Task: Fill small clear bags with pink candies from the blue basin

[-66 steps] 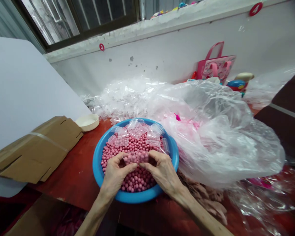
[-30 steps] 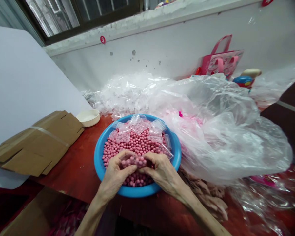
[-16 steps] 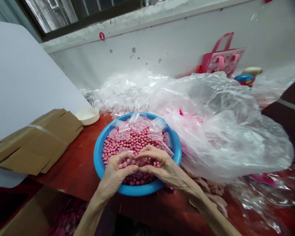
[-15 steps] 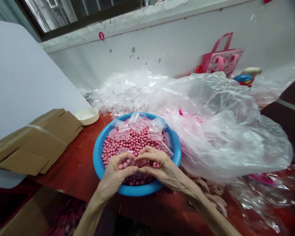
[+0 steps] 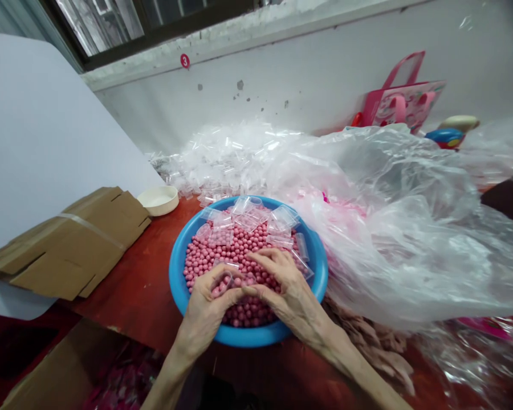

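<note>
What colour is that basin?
The basin is bright blue, best seen in the head view.

From here I can see a dark-framed window (image 5: 98, 25) in the upper left, and a white wall (image 5: 308, 74) carrying a round red tag (image 5: 184, 61) with number 3, above a red table top (image 5: 132, 296).

Glossy pink beads (image 5: 239, 253) are heaped in a bright blue plastic basin (image 5: 318, 285), with clear plastic bags (image 5: 248, 213) laid on top (the pink is seen through them); a pink tote bag (image 5: 404, 102) is patterned with paler shapes, and a dark red tabletop (image 5: 132, 290) is seen beneath the basin.
</note>
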Tool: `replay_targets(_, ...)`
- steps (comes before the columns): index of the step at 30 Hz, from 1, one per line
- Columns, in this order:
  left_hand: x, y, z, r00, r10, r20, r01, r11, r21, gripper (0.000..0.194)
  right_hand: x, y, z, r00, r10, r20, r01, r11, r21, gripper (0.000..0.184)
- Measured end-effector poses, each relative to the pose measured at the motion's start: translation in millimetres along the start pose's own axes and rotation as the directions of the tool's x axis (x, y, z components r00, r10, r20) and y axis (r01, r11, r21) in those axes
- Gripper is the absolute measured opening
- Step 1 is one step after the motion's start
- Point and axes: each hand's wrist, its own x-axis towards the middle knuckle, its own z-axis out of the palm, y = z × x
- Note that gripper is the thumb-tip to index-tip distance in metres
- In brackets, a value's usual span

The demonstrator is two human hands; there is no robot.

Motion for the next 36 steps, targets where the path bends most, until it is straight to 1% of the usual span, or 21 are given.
replay_targets(2, 0.3, -0.4, -5.5, 0.998, 0.015, -0.064, -0.013, 0.999, 0.029, 0.009, 4.0, -5.1, 2.7, 0.997, 0.0, 0.075, -0.003, 0.999, 0.051, 0.017)
replay_targets(3, 1.6, -0.9, -10.3, 0.993, 0.018, -0.119, -0.013, 0.999, 0.038, 0.011, 7.8, -7.9, 4.2, 0.996, 0.003, 0.085, -0.009, 0.998, 0.068, 0.014)
replay_targets(5, 6.7, -2.0, -22.8, 0.971, 0.028, -0.237, -0.017, 0.999, 0.048, 0.016, 19.5, -13.4, 8.4, 0.997, -0.002, 0.075, -0.005, 0.996, 0.091, 0.016)
replay_targets(6, 10.2, -2.5, -29.4, 0.96, 0.045, -0.276, -0.029, 0.998, 0.061, 0.017, 27.3, -16.0, 11.8, 0.997, -0.024, 0.078, 0.016, 0.994, 0.11, 0.02)
replay_targets(7, 14.2, -2.9, -35.7, 0.955, 0.065, -0.291, -0.044, 0.996, 0.078, 0.017, 36.0, -18.5, 16.1, 0.993, -0.066, 0.1, 0.053, 0.99, 0.129, 0.026)
replay_targets(8, 18.3, -3.2, -41.4, 0.955, 0.088, -0.282, -0.062, 0.993, 0.1, 0.017, 45.3, -20.7, 21.3, 0.984, -0.119, 0.134, 0.1, 0.985, 0.14, 0.029)
replay_targets(9, 22.4, -3.6, -46.3, 0.96, 0.11, -0.259, -0.079, 0.989, 0.124, 0.016, 54.9, -22.6, 27.4, 0.971, -0.167, 0.171, 0.144, 0.98, 0.137, 0.029)
replay_targets(11, 29.6, -4.9, -54.2, 0.968, 0.135, -0.21, -0.101, 0.981, 0.166, 0.014, 73.6, -24.8, 40.4, 0.949, -0.218, 0.229, 0.203, 0.975, 0.085, 0.018)
replay_targets(13, 35.5, -7.6, -60.8, 0.971, 0.151, -0.183, -0.114, 0.973, 0.201, 0.015, 89.8, -24.0, 52.5, 0.943, -0.215, 0.253, 0.214, 0.976, 0.035, 0.009)
replay_targets(17, 46.2, -15.8, -72.7, 0.971, 0.196, -0.135, -0.148, 0.942, 0.302, 0.022, 111.0, -14.4, 68.5, 0.943, -0.196, 0.27, 0.211, 0.977, -0.03, 0.006)
replay_targets(20, 54.0, -19.4, -78.2, 0.952, 0.261, -0.159, -0.17, 0.885, 0.433, 0.021, 116.3, -8.1, 74.6, 0.95, -0.175, 0.26, 0.215, 0.967, -0.136, 0.012)
replay_targets(23, 58.6, -19.6, -81.2, 0.929, 0.303, -0.213, -0.146, 0.828, 0.541, 0.018, 116.4, -7.9, 77.0, 0.954, -0.152, 0.258, 0.211, 0.952, -0.222, 0.013)
replay_targets(27, 59.5, -19.6, -85.2, 0.919, 0.293, -0.263, -0.099, 0.819, 0.566, 0.02, 118.4, -11.7, 76.9, 0.956, -0.158, 0.249, 0.225, 0.937, -0.268, 0.009)
replay_targets(30, 61.2, -21.7, -86.5, 0.905, 0.285, -0.316, -0.072, 0.834, 0.547, 0.021, 120.5, -9.8, 78.6, 0.947, -0.206, 0.245, 0.275, 0.915, -0.295, 0.012)
replay_targets(33, 63.5, -24.8, -82.9, 0.892, 0.287, -0.349, -0.048, 0.827, 0.559, 0.019, 119.2, -1.0, 83.3, 0.927, -0.259, 0.271, 0.34, 0.885, -0.319, 0.016)
replay_targets(36, 62.4, -26.6, -75.9, 0.88, 0.317, -0.353, -0.029, 0.778, 0.627, 0.016, 115.3, 10.4, 89.1, 0.898, -0.307, 0.316, 0.405, 0.858, -0.317, 0.016)
